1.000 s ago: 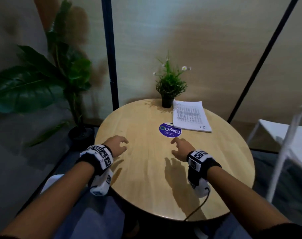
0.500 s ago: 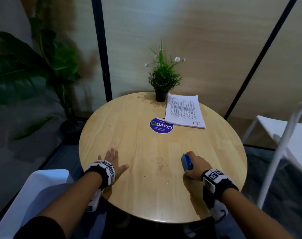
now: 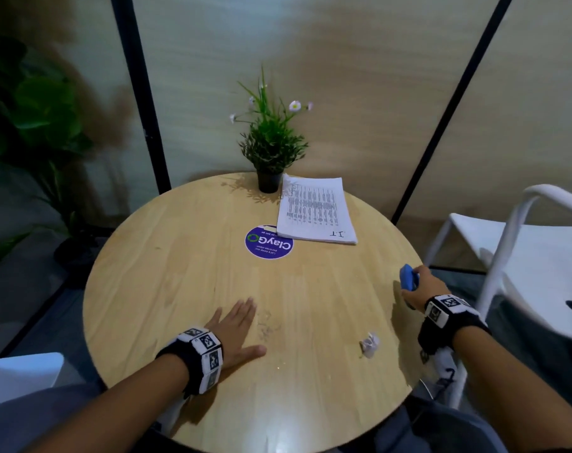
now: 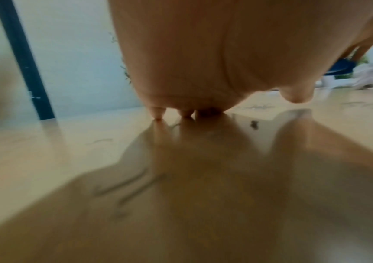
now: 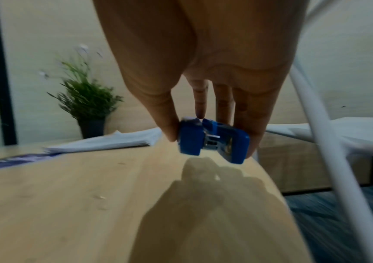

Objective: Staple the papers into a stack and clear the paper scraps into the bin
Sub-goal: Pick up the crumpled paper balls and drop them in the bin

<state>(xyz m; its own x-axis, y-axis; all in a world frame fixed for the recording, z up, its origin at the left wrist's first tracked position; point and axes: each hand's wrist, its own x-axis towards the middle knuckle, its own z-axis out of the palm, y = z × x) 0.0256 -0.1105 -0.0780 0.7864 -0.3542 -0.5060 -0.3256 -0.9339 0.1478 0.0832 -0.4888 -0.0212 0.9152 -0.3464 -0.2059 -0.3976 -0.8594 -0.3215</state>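
- We see the right hand (image 3: 423, 287) at the table's right edge, thumb and fingers pinching a small blue stapler (image 5: 212, 140); in the head view the hand covers most of the stapler (image 3: 408, 277).
- The left hand (image 3: 237, 331) lies palm down on the round wooden table (image 3: 180, 256), fingers straight and together, thumb spread, holding nothing. In its wrist view the palm (image 4: 203, 53) blocks much of the frame and only the fingertips (image 4: 158, 113) show, touching the wood.
- A crumpled paper scrap (image 3: 369, 344) sits on the table between the two forearms, nearer the right one.
- The stack of printed papers (image 3: 314, 212) lies at the far side, just beside the small potted plant (image 3: 269, 148), one corner overlapping a round purple sticker (image 3: 268, 244); we cannot read its print.
- A white chair (image 3: 523, 250) stands to the right, cut off by the frame.
- We cannot make out a bin in any view.
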